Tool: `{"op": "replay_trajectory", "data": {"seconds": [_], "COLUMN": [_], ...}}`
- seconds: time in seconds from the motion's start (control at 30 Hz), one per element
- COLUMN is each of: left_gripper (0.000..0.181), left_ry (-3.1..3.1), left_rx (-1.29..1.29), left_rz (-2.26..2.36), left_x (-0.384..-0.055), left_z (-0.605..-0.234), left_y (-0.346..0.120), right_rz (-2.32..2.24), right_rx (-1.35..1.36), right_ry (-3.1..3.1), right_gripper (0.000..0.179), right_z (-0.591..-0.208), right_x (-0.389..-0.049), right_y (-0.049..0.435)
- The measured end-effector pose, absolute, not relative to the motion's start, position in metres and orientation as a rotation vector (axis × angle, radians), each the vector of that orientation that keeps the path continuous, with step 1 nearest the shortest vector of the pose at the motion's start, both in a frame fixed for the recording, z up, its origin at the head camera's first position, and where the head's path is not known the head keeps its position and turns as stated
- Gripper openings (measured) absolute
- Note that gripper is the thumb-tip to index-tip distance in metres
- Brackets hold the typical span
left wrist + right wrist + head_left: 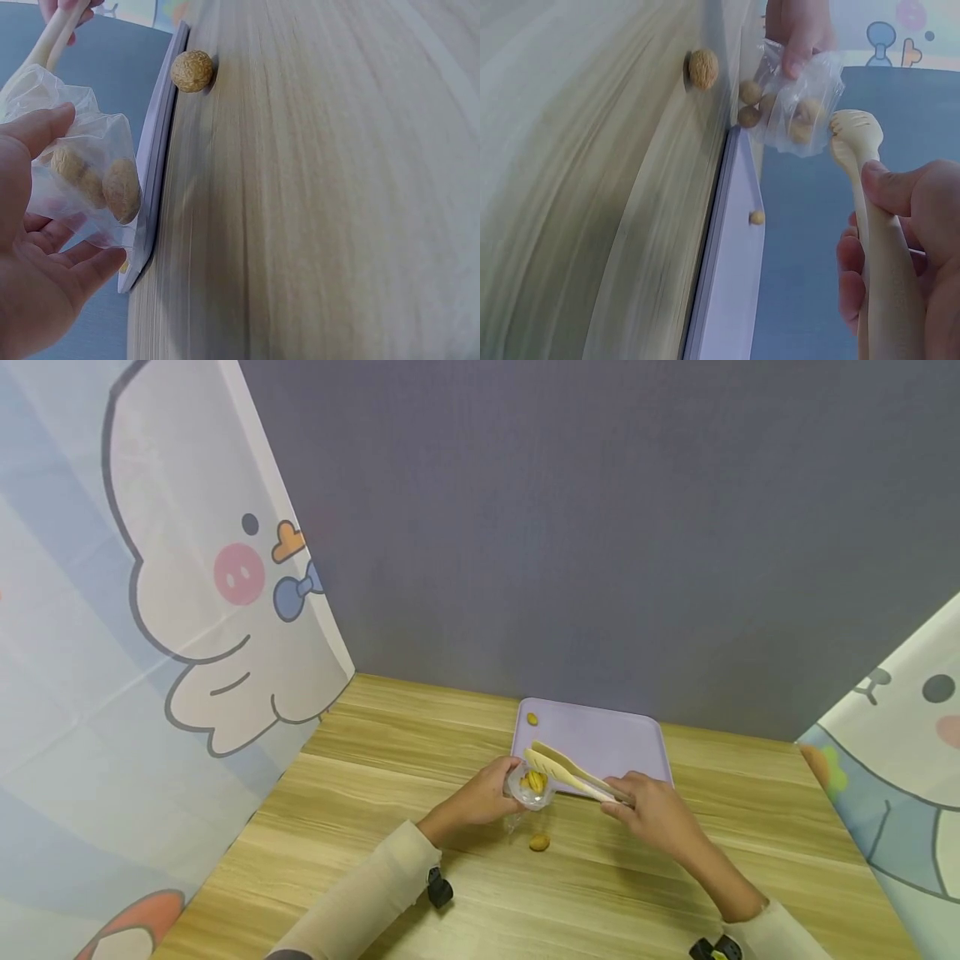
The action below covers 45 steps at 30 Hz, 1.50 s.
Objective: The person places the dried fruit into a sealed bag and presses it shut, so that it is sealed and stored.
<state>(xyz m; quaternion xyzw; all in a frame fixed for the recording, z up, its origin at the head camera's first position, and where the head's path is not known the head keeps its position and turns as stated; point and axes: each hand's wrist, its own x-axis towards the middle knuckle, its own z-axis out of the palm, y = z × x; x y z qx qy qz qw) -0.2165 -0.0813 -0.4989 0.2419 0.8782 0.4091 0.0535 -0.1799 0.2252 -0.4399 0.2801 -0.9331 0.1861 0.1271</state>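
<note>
At the lower centre of the head view, the left hand (487, 793) grips a clear plastic bag (825, 71) from its left side, thumb and fingers around it. Several walnuts (536, 782) lie inside the bag, its mouth facing up toward the head camera. The left wrist view shows the bag at the left of the frame, with brown shells visible through the plastic.

The right hand (652, 807), right of the bag in the head view, is closed around the handles of cream-coloured tongs (891, 262). The tips of the tongs point left and sit at the bag's mouth; whether they touch the plastic cannot be told.

Behind the hands, a lilac tray (615, 739) lies on the wood-grain desk (420, 743), with a small nut (532, 719) near its upper left corner. Another walnut (539, 842) rests on the desk just below the bag in the head view. A dark grey panel (570, 527) fills the top centre, and cartoon-printed sheets (187, 568) cover the left and right edges.
</note>
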Motion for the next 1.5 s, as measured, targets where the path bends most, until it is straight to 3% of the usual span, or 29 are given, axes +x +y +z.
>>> {"op": "replay_trajectory", "data": {"seconds": [0.87, 1.5], "left_gripper": [0.073, 0.069], "left_ry": [2.649, 2.684], "left_rx": [0.702, 0.731], "left_rz": [1.282, 1.255], "left_x": [-0.215, -0.213], "left_z": [-0.496, -0.497], "left_y": [-0.083, -0.083], "right_rz": [0.689, 0.684], "right_rx": [0.827, 0.664], "right_ry": [-2.759, -2.852], "right_gripper": [0.036, 0.052], "right_z": [-0.43, -0.421], "right_x": [-0.16, -0.187], "right_y": [0.226, 0.225]}}
